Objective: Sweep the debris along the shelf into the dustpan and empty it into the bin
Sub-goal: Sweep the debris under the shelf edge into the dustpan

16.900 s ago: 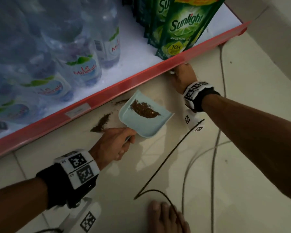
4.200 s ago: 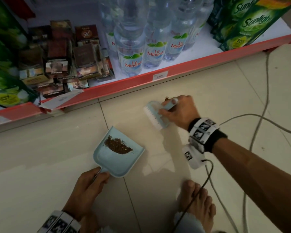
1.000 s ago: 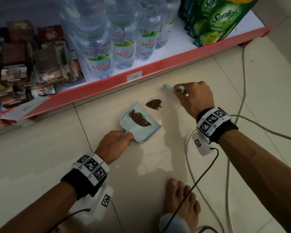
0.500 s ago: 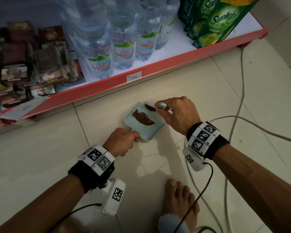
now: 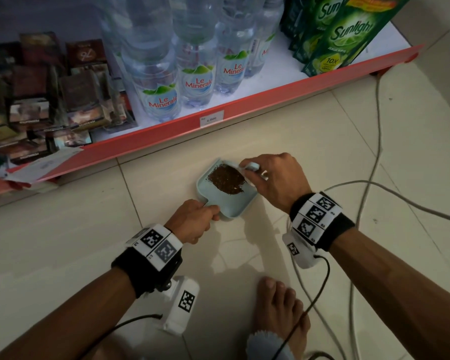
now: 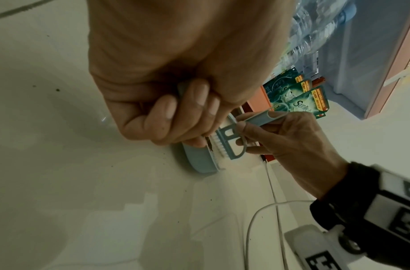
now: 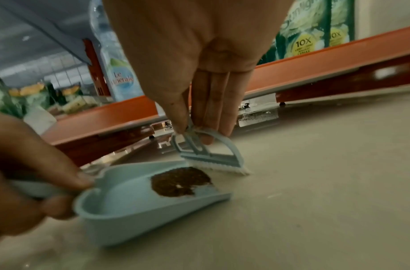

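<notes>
A pale blue dustpan point(image 5: 225, 203) point(image 7: 120, 206) lies on the floor tiles below the red shelf edge point(image 5: 244, 107). A heap of brown debris point(image 5: 225, 179) point(image 7: 179, 181) sits near its open lip. My left hand point(image 5: 192, 220) point(image 6: 176, 109) grips the dustpan's handle. My right hand point(image 5: 276, 180) point(image 7: 199, 109) pinches a small blue brush point(image 7: 210, 157) point(image 6: 231, 140) by its handle. The white bristles stand at the pan's lip beside the heap.
Water bottles point(image 5: 187, 74), green detergent pouches point(image 5: 335, 35) and dark packets point(image 5: 50, 100) fill the shelf. Cables point(image 5: 374, 152) run over the tiles on the right. My bare foot point(image 5: 281, 313) is just behind the pan. No bin is in view.
My right hand swept the brush left, pushing the loose pile from the floor onto the dustpan, where it joined the earlier heap. The left hand kept hold of the pan's handle.
</notes>
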{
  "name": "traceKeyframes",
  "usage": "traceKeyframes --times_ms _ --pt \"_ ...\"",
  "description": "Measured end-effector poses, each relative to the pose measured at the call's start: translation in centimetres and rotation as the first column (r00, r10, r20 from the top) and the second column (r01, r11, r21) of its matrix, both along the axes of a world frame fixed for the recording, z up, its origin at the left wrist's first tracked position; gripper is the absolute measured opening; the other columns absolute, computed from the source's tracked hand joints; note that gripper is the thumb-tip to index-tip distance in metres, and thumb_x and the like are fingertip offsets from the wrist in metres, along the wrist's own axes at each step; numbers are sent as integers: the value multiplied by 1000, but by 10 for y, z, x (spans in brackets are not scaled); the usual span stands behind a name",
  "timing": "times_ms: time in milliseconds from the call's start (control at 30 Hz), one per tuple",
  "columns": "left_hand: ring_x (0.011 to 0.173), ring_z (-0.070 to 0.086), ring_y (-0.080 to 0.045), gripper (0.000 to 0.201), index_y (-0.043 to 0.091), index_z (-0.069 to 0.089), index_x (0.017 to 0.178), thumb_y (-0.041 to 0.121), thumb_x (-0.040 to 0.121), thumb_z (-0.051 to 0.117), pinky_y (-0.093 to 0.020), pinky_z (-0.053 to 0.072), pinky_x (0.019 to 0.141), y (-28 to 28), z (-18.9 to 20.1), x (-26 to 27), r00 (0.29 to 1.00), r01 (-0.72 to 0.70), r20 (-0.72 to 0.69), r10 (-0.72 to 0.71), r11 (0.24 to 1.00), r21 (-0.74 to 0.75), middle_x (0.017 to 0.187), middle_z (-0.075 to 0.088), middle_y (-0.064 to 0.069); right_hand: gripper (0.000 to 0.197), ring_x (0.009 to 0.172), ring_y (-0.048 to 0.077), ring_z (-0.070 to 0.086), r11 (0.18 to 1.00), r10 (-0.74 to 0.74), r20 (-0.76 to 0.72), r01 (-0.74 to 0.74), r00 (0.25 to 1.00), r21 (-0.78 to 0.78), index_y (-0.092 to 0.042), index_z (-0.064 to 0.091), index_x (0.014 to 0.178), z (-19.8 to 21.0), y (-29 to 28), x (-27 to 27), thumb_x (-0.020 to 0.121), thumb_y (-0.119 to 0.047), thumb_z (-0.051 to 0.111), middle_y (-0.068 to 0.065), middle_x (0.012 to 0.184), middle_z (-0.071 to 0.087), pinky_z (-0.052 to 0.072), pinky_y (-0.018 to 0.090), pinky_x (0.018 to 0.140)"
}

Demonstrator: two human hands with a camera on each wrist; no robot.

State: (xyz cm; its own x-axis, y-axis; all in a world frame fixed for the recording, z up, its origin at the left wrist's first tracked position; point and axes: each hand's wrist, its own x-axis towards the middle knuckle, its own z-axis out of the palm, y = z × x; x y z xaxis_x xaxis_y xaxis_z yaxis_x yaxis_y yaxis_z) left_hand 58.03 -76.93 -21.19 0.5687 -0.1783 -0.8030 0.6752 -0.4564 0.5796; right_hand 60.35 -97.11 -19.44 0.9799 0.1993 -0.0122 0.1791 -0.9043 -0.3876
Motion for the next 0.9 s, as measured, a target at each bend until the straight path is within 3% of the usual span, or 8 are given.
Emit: traceKeyframes --times_ms 133,267,367,500,633,767,833,900 --pt "43 33 -13 24 8 64 85 29 92 54 -17 24 41 -1 0 -1 1000 -6 -10 6 1000 -8 52 42 1 13 73 16 70 976 -82 60 68 995 206 -24 76 97 6 1 -2 90 -27 66 -3 89 77 58 38 68" --pt "43 32 -13 22 9 62 82 27 92 55 -18 24 42 -1 1 -1 1000 -9 -24 9 1000 -10 52 41 0 17 69 27 66 992 -123 124 118 985 45 -20 72 95 13 -6 8 92 -28 57 4 82 73 56 39 62" --pt "43 32 -13 22 9 62 81 27 92 55 -18 24 42 -1 2 -1 1000 -13 -21 13 1000 -16 52 41 0 22 70 29 64 991 -98 45 102 994 -88 -20 71 96 10 -3 4 95 -30 51 4 80 72 53 35 63" --pt "43 30 -13 23 8 62 82 26 93 54 -19 23 41 1 2 -2 1000 -21 2 21 999 -38 52 40 0 24 69 25 67 999 -35 -56 37 998 28 -16 71 91 7 11 -12 94 -31 53 3 78 74 55 38 66" --pt "41 28 -12 24 8 61 82 27 95 52 -18 22 40 4 0 -6 999 -36 31 39 994 -99 47 36 3 15 69 22 71 986 -57 30 51 998 160 -19 75 94 17 12 -10 91 -24 61 2 82 77 59 39 66" --pt "36 27 -10 27 9 59 79 29 95 52 -18 21 37 12 -3 -14 997 -41 54 47 992 -119 41 35 6 18 61 25 69 984 -170 187 155 968 92 -23 77 101 24 0 19 92 -25 61 5 76 76 58 32 61" --pt "36 28 -10 29 9 59 77 30 95 52 -18 22 37 18 -4 -18 996 -42 68 50 993 -114 40 35 7 21 67 30 67 979 -200 170 202 965 6 -25 76 103 21 -5 39 94 -28 58 8 79 76 56 34 66" --pt "36 28 -10 30 9 59 75 30 95 52 -18 22 37 24 -5 -23 995 -48 77 56 993 -106 40 36 7 24 77 34 67 985 -151 97 159 984 -74 -25 74 109 16 -4 55 97 -28 54 10 88 76 55 40 75"
